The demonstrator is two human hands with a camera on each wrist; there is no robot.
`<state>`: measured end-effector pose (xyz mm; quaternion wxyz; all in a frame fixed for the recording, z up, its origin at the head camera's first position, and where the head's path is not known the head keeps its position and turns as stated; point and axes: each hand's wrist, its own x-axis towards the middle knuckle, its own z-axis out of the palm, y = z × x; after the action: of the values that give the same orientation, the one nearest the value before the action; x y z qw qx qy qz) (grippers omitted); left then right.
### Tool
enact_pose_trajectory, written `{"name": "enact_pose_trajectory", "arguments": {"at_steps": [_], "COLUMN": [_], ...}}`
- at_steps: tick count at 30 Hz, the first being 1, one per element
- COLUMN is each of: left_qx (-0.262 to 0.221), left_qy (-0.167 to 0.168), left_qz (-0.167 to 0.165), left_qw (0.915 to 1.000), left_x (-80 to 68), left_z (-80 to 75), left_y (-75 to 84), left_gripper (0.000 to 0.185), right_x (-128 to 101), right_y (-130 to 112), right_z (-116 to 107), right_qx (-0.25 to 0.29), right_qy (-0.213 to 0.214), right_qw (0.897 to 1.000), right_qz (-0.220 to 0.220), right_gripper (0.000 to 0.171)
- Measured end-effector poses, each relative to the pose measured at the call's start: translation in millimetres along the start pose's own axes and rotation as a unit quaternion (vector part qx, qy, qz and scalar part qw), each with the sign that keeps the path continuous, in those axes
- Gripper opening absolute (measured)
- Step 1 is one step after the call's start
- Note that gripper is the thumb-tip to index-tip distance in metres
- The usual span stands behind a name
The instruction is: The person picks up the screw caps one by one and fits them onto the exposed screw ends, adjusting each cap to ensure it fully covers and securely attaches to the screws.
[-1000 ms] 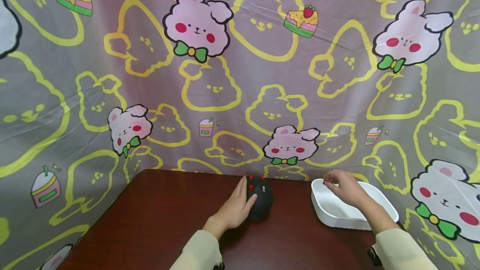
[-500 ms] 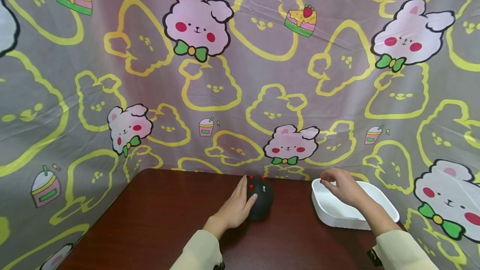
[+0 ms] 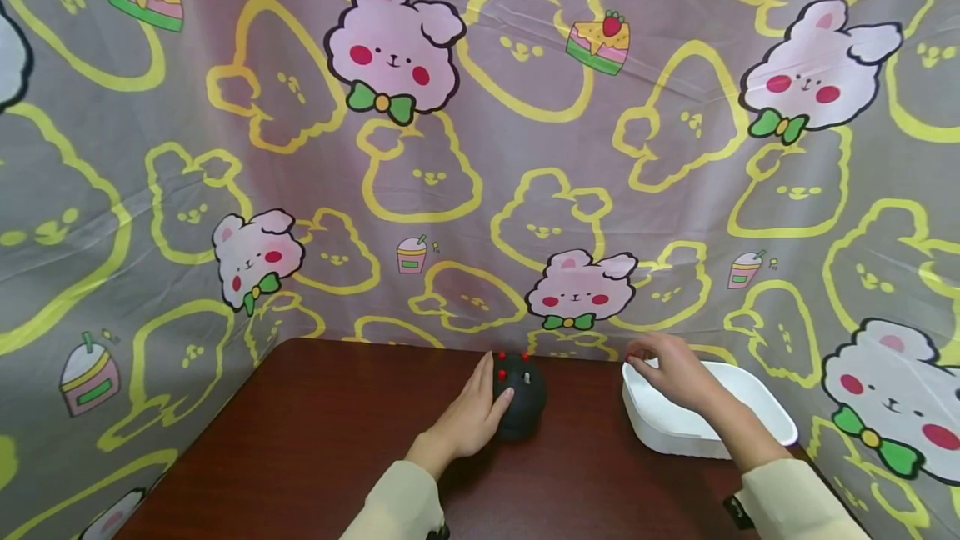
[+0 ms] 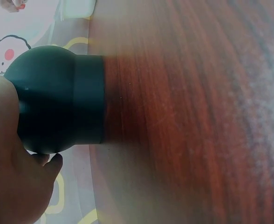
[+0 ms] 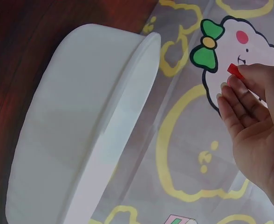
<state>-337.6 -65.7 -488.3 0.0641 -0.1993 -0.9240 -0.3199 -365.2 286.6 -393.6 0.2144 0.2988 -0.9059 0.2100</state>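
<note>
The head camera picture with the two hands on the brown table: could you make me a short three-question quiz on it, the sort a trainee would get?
1. True or false: the left hand rests against the black round holder.
2. What does the right hand pinch at its fingertips?
A. a small red piece
B. a green bow
C. a white lid
3. Fill in: the right hand is above the near-left corner of the white ___.

Key
1. True; the fingers lie on its left side.
2. A.
3. Tub; it stands on the table, right of the holder.
</note>
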Motion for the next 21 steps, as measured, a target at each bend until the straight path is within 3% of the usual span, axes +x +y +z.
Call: {"name": "enact_pose_trajectory", "arguments": {"at_steps": [21], "left_qx": [0.002], "left_qy": [0.002], "left_qz": [0.004], "left_qw": [1.0000], "left_x": [-0.1], "left_z": [0.1], "left_y": [0.3], "left_gripper": [0.085], "right_x": [8.1], "right_y": [-23.0], "right_z": [7.3], "right_qx": [0.023], "right_qy": [0.019], "right_qw": [0.998], "right_qz": [-0.060], "right_gripper": [0.016]}}
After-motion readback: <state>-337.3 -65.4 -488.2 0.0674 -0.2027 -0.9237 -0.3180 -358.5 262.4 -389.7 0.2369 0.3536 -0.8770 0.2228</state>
